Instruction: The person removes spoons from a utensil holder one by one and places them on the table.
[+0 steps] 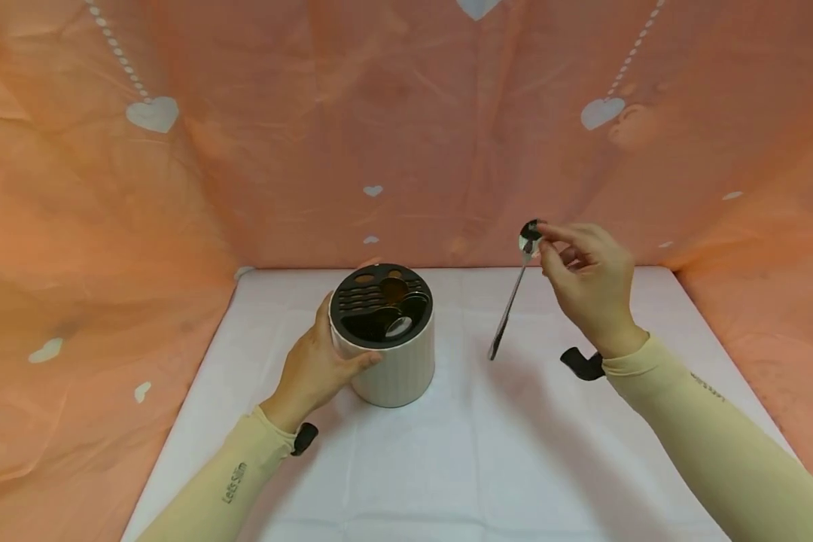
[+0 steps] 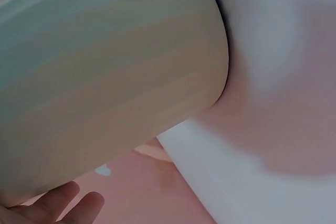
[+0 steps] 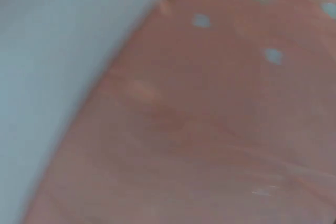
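A white ribbed cylindrical utensil holder (image 1: 394, 376) with a black slotted lid (image 1: 360, 299) stands left of centre in the head view. My left hand (image 1: 312, 374) grips its left side, thumb across the front just below the lid. In the left wrist view the holder's wall (image 2: 121, 72) fills the upper left, with fingertips (image 2: 64, 195) against its edge. To the right, my right hand (image 1: 595, 277) pinches a metal spoon (image 1: 511, 302) by its bowl, between thumb and index finger. The spoon's handle slants down and left over the table.
A white cloth covers the table (image 1: 413, 482). Orange-pink fabric (image 1: 406, 135) printed with white hearts hangs behind it and along both sides. Black straps (image 1: 583, 364) show at both wrists. The right wrist view is blurred, mostly fabric (image 3: 184, 129) and the table edge.
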The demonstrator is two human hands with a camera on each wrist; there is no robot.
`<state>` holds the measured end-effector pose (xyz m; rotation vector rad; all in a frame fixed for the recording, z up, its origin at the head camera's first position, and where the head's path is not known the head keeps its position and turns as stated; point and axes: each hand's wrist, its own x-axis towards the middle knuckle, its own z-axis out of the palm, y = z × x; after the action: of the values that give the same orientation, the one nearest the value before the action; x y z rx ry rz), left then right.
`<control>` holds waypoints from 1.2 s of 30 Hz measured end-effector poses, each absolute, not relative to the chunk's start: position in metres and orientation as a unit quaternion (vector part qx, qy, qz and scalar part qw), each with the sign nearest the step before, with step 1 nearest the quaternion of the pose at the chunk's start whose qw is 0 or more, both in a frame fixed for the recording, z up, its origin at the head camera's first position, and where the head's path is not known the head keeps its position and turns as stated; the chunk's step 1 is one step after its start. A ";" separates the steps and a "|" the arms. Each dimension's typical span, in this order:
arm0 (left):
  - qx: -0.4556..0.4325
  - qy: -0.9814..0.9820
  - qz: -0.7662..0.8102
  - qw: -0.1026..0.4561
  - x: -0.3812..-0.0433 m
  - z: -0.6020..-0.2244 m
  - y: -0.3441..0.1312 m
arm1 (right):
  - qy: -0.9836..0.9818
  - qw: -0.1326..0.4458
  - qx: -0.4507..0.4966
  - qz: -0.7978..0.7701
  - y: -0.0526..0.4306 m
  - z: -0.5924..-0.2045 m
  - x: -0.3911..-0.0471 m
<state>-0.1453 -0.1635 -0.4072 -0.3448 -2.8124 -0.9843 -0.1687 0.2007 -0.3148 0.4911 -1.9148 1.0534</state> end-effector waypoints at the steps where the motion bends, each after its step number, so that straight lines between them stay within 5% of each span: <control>1: -0.114 -0.935 -0.328 0.070 -0.145 -0.407 -0.164 | -0.790 0.411 0.195 0.412 0.205 -0.325 -0.169; 15: -0.122 -0.935 -0.325 0.068 -0.145 -0.409 -0.168 | -0.882 0.157 0.109 0.431 0.221 -0.410 -0.184; 27: -0.126 -0.934 -0.325 0.074 -0.146 -0.407 -0.166 | -0.880 0.021 0.080 0.467 0.200 -0.441 -0.208; 36: -0.125 -0.936 -0.320 0.075 -0.146 -0.408 -0.164 | -0.866 -0.016 0.067 0.496 0.181 -0.463 -0.220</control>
<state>-0.1459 -0.1644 -0.4076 -0.3766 -2.8095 -0.9590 -0.2200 0.1812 -0.4628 0.2134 -2.7481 1.5729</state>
